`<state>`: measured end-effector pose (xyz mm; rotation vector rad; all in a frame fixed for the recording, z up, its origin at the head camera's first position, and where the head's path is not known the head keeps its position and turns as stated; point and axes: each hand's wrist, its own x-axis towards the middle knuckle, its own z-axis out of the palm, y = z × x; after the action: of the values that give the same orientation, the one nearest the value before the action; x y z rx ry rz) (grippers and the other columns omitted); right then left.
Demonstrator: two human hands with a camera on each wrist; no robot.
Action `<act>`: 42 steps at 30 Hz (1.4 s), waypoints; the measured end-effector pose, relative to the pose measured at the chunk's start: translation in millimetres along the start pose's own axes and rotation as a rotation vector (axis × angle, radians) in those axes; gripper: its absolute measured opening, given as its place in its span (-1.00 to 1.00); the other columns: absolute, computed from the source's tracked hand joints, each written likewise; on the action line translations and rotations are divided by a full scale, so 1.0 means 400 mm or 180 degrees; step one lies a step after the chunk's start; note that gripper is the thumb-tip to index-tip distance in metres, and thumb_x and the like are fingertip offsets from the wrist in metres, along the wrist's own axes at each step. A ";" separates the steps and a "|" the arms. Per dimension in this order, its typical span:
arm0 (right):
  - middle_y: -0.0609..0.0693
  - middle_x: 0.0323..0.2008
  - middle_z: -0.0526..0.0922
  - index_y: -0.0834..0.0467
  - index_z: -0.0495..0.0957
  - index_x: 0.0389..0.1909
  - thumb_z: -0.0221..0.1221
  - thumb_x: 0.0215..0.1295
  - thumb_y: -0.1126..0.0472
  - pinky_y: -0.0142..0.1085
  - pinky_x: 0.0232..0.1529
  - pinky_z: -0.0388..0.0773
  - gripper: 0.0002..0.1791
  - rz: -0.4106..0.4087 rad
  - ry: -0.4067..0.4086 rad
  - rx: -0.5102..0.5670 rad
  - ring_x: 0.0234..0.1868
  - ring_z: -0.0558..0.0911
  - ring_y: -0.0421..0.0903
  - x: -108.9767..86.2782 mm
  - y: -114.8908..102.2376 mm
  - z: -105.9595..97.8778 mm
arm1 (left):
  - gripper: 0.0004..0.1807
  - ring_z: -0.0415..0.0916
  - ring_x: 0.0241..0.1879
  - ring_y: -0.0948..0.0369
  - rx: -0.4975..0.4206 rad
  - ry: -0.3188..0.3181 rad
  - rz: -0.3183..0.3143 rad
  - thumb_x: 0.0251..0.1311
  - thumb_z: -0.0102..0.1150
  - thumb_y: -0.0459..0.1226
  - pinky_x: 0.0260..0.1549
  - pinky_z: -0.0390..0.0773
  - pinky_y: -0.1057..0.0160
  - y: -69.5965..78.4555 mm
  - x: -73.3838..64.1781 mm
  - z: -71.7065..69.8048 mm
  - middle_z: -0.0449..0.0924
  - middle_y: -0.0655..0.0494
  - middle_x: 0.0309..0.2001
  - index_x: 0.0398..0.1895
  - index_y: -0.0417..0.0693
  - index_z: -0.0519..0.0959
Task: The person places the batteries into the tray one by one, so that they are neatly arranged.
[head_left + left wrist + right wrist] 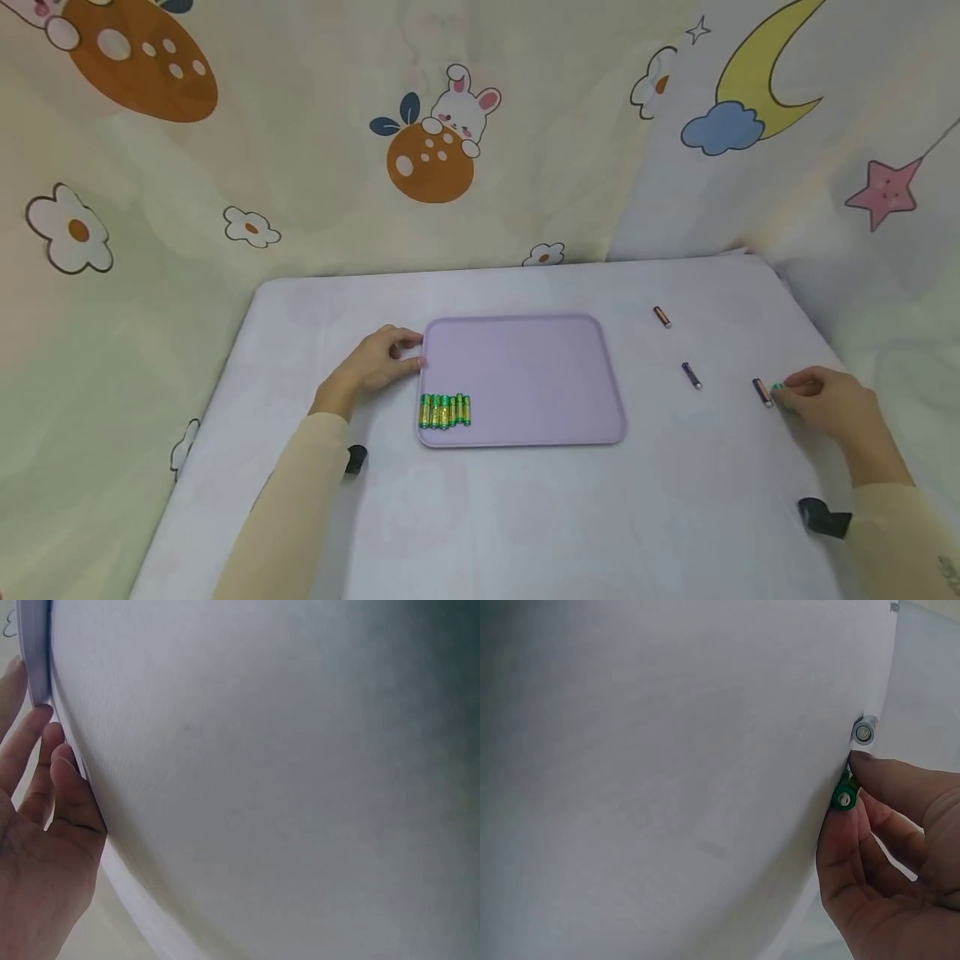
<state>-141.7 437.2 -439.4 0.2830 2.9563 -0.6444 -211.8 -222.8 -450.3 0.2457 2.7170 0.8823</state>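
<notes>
A lilac tray (525, 367) lies flat on the table. Side by side in its near left corner is a row of several green-and-gold batteries (445, 411). At the tray's left edge is my left hand (375, 360), its thumb and a fingertip touching the rim; the left wrist view shows its fingers (22, 754) against the tray's side (34, 652). On the right of the table, my right hand (828, 404) pinches a green battery (844, 796) between thumb and fingers. Just beside it lies a dark-and-copper battery (762, 392), whose flat end shows in the right wrist view.
Between tray and right hand lie a dark battery (692, 376) and, farther back, a copper-and-black battery (662, 317). The white-covered table (525, 517) meets a printed cloth backdrop (315, 150) behind. Each wrist wears a black device (823, 518).
</notes>
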 end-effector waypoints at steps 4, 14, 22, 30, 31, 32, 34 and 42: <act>0.34 -0.21 0.69 0.42 0.56 -0.03 0.24 0.41 0.04 -0.26 -0.44 0.40 -0.54 -0.0009 -0.0093 -0.0022 -0.21 0.59 0.26 -0.006 0.005 0.004 | -0.42 0.39 0.09 0.03 -0.0040 -0.0023 0.0062 0.32 0.33 0.00 0.11 0.42 0.00 -0.009 0.002 0.010 0.51 0.02 0.18 0.37 0.06 0.52; -0.38 -0.27 0.65 0.27 0.50 0.17 0.23 0.45 -0.12 -0.50 -0.28 0.53 -0.43 0.0166 -0.0234 0.1453 -0.30 0.65 -0.40 -0.010 -0.084 0.026 | -0.42 0.38 0.07 0.05 -0.0055 -0.0003 0.0054 0.32 0.35 -0.02 0.09 0.41 0.03 -0.012 0.000 0.007 0.51 0.05 0.17 0.36 0.05 0.53; -0.21 -0.19 0.66 0.06 0.63 -0.09 0.28 0.42 0.28 -0.50 -0.14 0.63 -0.88 -0.0120 -0.0622 0.3399 -0.20 0.70 -0.30 -0.013 -0.210 0.052 | -0.44 0.38 0.07 0.06 -0.0087 0.0014 0.0088 0.32 0.33 0.00 0.10 0.40 0.04 -0.013 -0.004 0.004 0.52 0.10 0.18 0.35 0.09 0.53; -0.11 -0.20 0.73 0.23 0.58 -0.03 0.27 0.42 0.32 -0.46 -0.10 0.64 -0.82 -0.0390 -0.0869 0.3412 -0.20 0.72 -0.26 -0.011 -0.322 0.095 | -0.42 0.38 0.08 0.04 -0.0036 -0.0006 0.0101 0.33 0.32 0.03 0.12 0.42 0.00 -0.011 0.001 0.003 0.50 0.07 0.18 0.37 0.09 0.52; -0.10 -0.20 0.73 0.26 0.57 -0.01 0.27 0.42 0.31 -0.44 -0.09 0.64 -0.80 -0.0408 -0.0906 0.3409 -0.19 0.72 -0.25 -0.009 -0.335 0.100 | -0.41 0.38 0.08 0.04 -0.0026 -0.0004 0.0117 0.33 0.31 0.02 0.12 0.42 -0.01 -0.010 0.002 0.003 0.50 0.06 0.18 0.37 0.08 0.51; -0.10 -0.19 0.73 0.29 0.56 0.01 0.27 0.42 0.31 -0.43 -0.07 0.65 -0.78 -0.0423 -0.0943 0.3411 -0.19 0.72 -0.24 -0.007 -0.349 0.106 | -0.41 0.38 0.08 0.04 -0.0015 -0.0001 0.0127 0.34 0.31 0.02 0.12 0.42 -0.01 -0.010 0.002 0.003 0.50 0.06 0.18 0.37 0.07 0.51; -0.09 -0.18 0.72 0.36 0.53 0.05 0.26 0.43 0.30 -0.41 -0.04 0.65 -0.72 -0.0460 -0.1019 0.3376 -0.17 0.72 -0.24 -0.003 -0.380 0.117 | -0.41 0.38 0.09 0.05 -0.0001 0.0003 0.0113 0.33 0.31 0.04 0.12 0.42 0.00 -0.011 0.003 0.003 0.49 0.07 0.18 0.37 0.08 0.51; 0.00 -0.09 0.69 0.46 0.43 0.15 0.27 0.45 0.19 -0.37 0.01 0.64 -0.53 -0.0472 -0.1341 0.3062 -0.13 0.69 -0.24 0.005 -0.524 0.185 | -0.41 0.38 0.11 0.03 -0.0046 0.0022 0.0031 0.32 0.32 0.03 0.15 0.42 -0.03 -0.010 -0.009 -0.008 0.49 0.07 0.18 0.37 0.08 0.51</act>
<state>-181.7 219.1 -422.3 -0.0211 2.0811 -1.8370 -209.6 -228.8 -449.4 0.2537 2.7173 0.9067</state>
